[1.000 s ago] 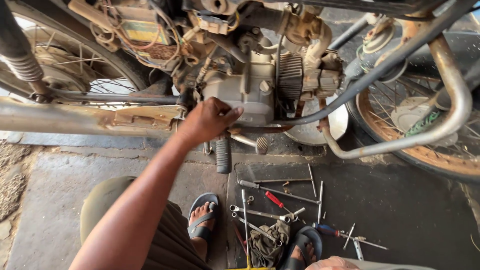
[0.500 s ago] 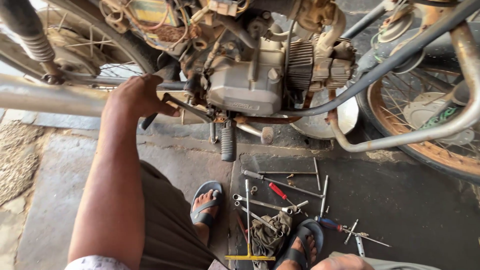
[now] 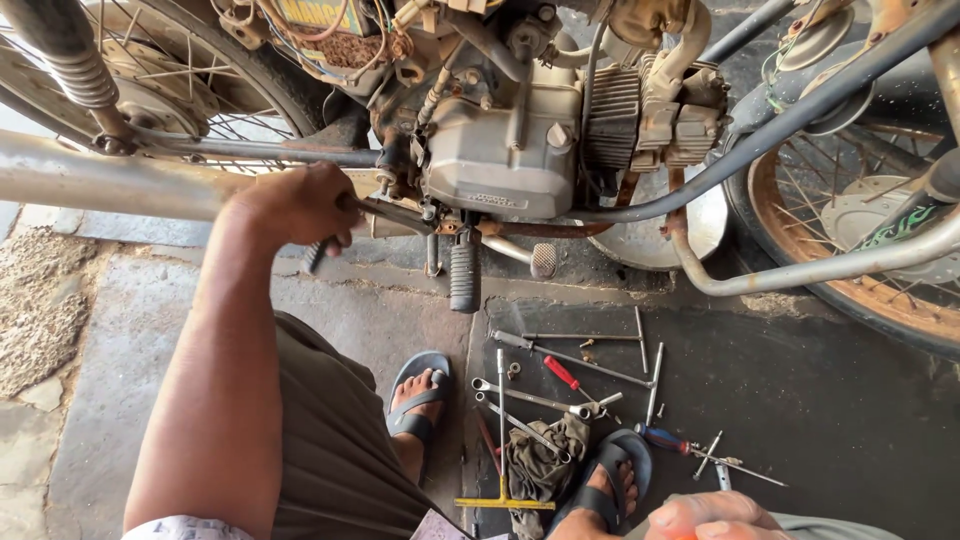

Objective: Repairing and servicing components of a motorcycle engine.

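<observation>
Oily concrete floor (image 3: pixel 850 400) strewn with wrenches (image 3: pixel 570 358), motorcycle engine (image 3: pixel 500 150) above. Left hand (image 3: pixel 295 205) fingers wrapped tight around lever (image 3: pixel 395 213) beside engine. Right hand (image 3: pixel 715 515) at bottom edge, finger state unclear.

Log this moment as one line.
left hand: gripping motorcycle lever | right hand: low, hold unclear | tools: on ground

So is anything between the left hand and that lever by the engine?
No. The left hand is already closed on the dark lever beside the engine; nothing visible sits between them. The footpeg hangs just right of it, clear of the hand. The exhaust pipe runs behind the wrist.
</observation>
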